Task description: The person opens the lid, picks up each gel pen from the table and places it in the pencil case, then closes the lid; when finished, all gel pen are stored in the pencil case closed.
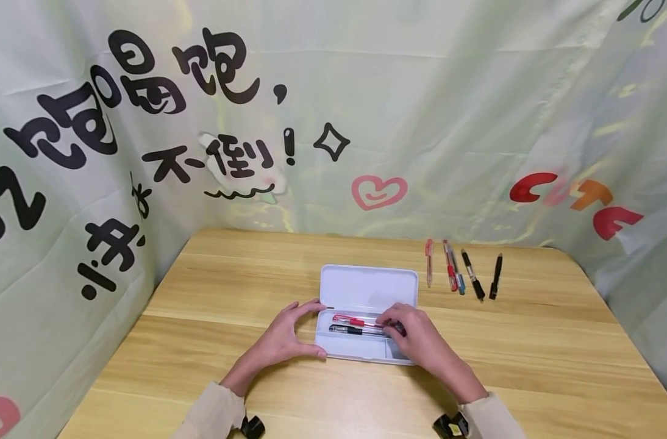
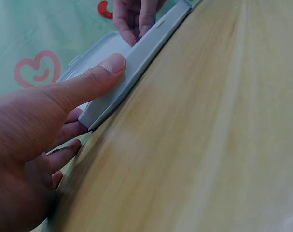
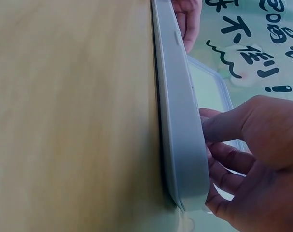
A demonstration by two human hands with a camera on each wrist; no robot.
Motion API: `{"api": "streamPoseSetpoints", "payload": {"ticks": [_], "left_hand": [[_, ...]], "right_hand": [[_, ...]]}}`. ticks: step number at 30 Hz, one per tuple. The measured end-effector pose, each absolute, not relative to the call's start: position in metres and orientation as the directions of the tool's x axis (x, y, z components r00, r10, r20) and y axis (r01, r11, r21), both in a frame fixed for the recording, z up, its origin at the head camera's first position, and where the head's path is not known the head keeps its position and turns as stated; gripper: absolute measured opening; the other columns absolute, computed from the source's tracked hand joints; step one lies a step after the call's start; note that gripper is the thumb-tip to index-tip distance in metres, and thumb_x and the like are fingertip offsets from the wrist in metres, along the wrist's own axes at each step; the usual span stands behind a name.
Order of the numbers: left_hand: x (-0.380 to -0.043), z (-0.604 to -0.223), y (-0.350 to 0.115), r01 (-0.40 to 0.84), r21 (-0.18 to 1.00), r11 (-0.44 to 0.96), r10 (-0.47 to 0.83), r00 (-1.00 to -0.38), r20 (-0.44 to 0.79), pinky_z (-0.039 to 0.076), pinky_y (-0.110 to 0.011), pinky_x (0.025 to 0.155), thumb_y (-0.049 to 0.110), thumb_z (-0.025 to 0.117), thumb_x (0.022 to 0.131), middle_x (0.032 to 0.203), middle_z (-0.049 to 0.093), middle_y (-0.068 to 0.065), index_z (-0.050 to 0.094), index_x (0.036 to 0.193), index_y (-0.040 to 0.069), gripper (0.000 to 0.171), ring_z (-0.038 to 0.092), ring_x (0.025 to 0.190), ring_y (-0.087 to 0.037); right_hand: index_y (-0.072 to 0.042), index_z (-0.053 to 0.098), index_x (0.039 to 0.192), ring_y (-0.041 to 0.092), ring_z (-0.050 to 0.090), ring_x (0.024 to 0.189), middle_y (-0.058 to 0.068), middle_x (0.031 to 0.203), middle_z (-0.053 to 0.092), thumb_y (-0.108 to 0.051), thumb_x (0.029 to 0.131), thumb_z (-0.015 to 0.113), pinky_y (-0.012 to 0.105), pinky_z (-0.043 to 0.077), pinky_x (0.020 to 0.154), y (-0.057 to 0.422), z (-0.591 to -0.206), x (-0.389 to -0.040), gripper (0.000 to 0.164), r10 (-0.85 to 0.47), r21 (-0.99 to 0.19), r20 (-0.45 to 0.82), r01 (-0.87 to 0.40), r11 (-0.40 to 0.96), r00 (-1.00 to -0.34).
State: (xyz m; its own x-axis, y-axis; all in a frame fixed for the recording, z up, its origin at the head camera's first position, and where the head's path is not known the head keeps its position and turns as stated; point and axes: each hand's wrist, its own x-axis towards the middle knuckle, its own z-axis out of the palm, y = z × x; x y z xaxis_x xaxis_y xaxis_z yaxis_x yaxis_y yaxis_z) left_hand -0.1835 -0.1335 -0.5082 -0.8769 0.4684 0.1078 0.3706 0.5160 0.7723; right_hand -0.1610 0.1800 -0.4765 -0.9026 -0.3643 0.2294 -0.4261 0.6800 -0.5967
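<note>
A pale plastic pencil case (image 1: pixel 355 349) sits near the middle of a wooden desk (image 1: pixel 229 274), its lid (image 1: pixel 369 288) folded back, as we watch 2 bare hands work at it. The left hand (image 1: pixel 284 332) grips the left end, thumb against the front wall, fingers reaching toward the hinge side. The right hand (image 1: pixel 416 332) dips into the right end, bent fingers over the ends of a red gel pen (image 1: pixel 361 321) and a black gel pen (image 1: pixel 354 330) lying inside; we cannot tell whether they pinch either barrel.

We judge the pens light, hard and slick, apt to roll, best taken mid-barrel. The case looks light and stiff, likely to slide unless braced; its end walls offer us the surest hold, its thin lid the poorest.

The desk is flat, smooth-looking and pale-grained. Right of the case, near the far edge, we count 5 loose pens (image 1: pixel 472 274): 2 reddish, 1 blue, 2 black. Behind hangs a pale green fabric (image 1: pixel 449 122) with black lettering (image 1: pixel 236 160) and a pink heart (image 1: pixel 378 196).
</note>
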Motion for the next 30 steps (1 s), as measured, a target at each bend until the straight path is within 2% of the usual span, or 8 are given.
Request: {"api": "streamPoseSetpoints", "payload": {"ticks": [8,16,19,24,30], "left_hand": [[-0.183,-0.509,-0.133,0.375,0.774,0.509,0.474,-0.873,0.112,0.021,-0.064,0.120,0.049,0.096,0.066,0.155,0.049,-0.010,0.060,0.141,0.022,0.088,0.036,0.145,-0.045],[-0.183,-0.510,-0.134,0.377,0.775,0.508,0.465,-0.877,0.122,0.021,-0.067,0.119,0.049,0.096,0.065,0.155,0.050,-0.010,0.060,0.141,0.022,0.088,0.035,0.144,-0.048],[-0.182,-0.511,-0.135,0.379,0.772,0.510,0.466,-0.877,0.122,0.022,-0.066,0.119,0.050,0.096,0.065,0.155,0.050,-0.010,0.060,0.141,0.022,0.088,0.036,0.144,-0.047],[-0.181,-0.512,-0.135,0.376,0.768,0.519,0.462,-0.879,0.118,0.022,-0.067,0.119,0.051,0.096,0.065,0.155,0.050,-0.009,0.060,0.141,0.023,0.089,0.035,0.144,-0.048],[-0.182,-0.510,-0.135,0.384,0.767,0.513,0.467,-0.875,0.126,0.022,-0.067,0.119,0.049,0.096,0.065,0.155,0.050,-0.010,0.060,0.141,0.022,0.088,0.037,0.144,-0.046]], "right_hand": [[-0.009,0.076,0.106,0.012,0.066,0.087,0.000,0.099,0.072,0.008,0.088,0.075,0.030,0.060,0.075,0.194,-0.468,-0.165,0.025,-0.286,-0.675,0.300,-0.415,0.610,-0.910],[-0.004,0.073,0.113,0.019,0.067,0.088,0.004,0.097,0.074,0.009,0.089,0.073,0.034,0.060,0.074,0.221,-0.455,-0.172,0.028,-0.158,-0.668,0.415,-0.418,0.615,-0.896],[-0.003,0.073,0.114,0.018,0.067,0.088,0.005,0.097,0.074,0.007,0.091,0.072,0.029,0.059,0.073,0.234,-0.451,-0.174,0.025,-0.100,-0.662,0.445,-0.402,0.633,-0.890],[0.000,0.070,0.121,0.004,0.063,0.089,0.011,0.100,0.074,0.000,0.095,0.070,0.014,0.054,0.073,0.260,-0.446,-0.180,0.026,0.036,-0.692,0.468,-0.340,0.637,-0.883],[-0.005,0.066,0.131,-0.004,0.059,0.088,0.013,0.107,0.072,-0.010,0.098,0.070,0.008,0.047,0.071,0.294,-0.448,-0.186,0.033,0.239,-0.760,0.410,-0.185,0.623,-0.880]]}}
